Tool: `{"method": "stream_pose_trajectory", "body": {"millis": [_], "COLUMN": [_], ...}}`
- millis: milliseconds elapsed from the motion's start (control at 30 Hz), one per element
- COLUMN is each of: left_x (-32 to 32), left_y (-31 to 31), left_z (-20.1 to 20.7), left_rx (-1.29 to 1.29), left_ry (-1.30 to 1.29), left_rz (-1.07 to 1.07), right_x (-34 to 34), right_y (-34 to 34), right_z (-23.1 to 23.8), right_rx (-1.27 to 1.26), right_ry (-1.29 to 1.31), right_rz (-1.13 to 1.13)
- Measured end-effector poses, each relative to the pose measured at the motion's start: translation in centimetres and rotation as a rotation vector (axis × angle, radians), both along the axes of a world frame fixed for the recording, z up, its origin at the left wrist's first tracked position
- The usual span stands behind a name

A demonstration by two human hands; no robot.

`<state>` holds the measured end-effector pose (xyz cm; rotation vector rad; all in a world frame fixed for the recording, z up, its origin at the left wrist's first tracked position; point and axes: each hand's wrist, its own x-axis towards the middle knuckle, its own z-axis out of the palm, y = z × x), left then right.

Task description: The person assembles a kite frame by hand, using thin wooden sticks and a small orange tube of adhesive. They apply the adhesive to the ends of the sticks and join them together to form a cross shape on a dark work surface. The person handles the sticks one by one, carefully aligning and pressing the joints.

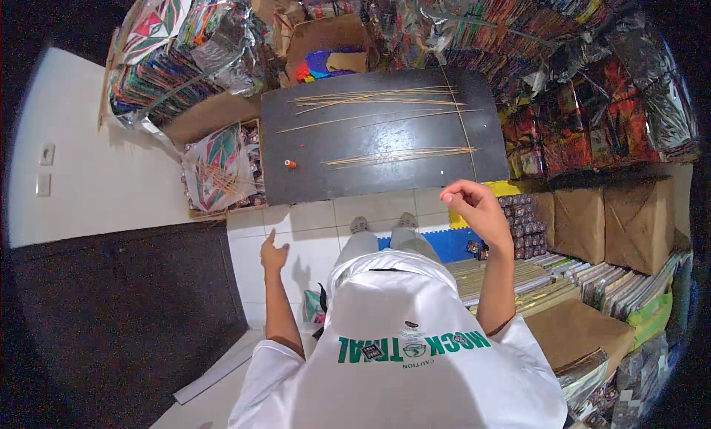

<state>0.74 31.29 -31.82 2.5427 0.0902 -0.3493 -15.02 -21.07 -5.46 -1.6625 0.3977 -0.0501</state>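
Over the white floor tiles left of my legs hangs my left hand (275, 253), with thumb and index finger spread and nothing in it. My right hand (478, 213) is raised by the dark table's (415, 184) near right corner, its fingers curled toward the thumb; I cannot make out anything between them. Several thin bamboo sticks lie on the tabletop, one bundle (370, 99) toward the far side and another bundle (400, 156) nearer me. A long thin dark line (463, 125) crosses the sticks' right ends toward my right hand. A small orange thread spool (290, 164) stands at the table's left.
Left of the table, an open carton (259, 162) carries a kite (218, 166) and more sticks. Plastic-wrapped stacks (170, 81) crowd the back left; others (607, 118) line the right. Brown paper packages (637, 221) and flat bundles (511, 284) sit right of me.
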Motion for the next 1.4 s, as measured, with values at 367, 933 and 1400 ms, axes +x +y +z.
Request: {"method": "stream_pose_trajectory", "body": {"millis": [367, 933, 1400], "left_x": [-2.1, 0.1, -2.5], "left_y": [-24.2, -21.0, -27.1], "left_z": [21.7, 19.5, 28.4], "left_rx": [-0.738, -0.45, -0.768], "left_ry": [-0.012, -0.067, 0.054], "left_rz": [-0.66, -0.313, -0.75], "right_x": [2.6, 0.6, 2.6], "right_y": [4.9, 3.4, 5.9], "right_z": [2.0, 1.4, 2.5], "right_rx": [-0.165, -0.306, -0.241], "right_ry": [0.054, -0.002, -0.1], "right_rz": [0.188, 0.047, 0.09]}}
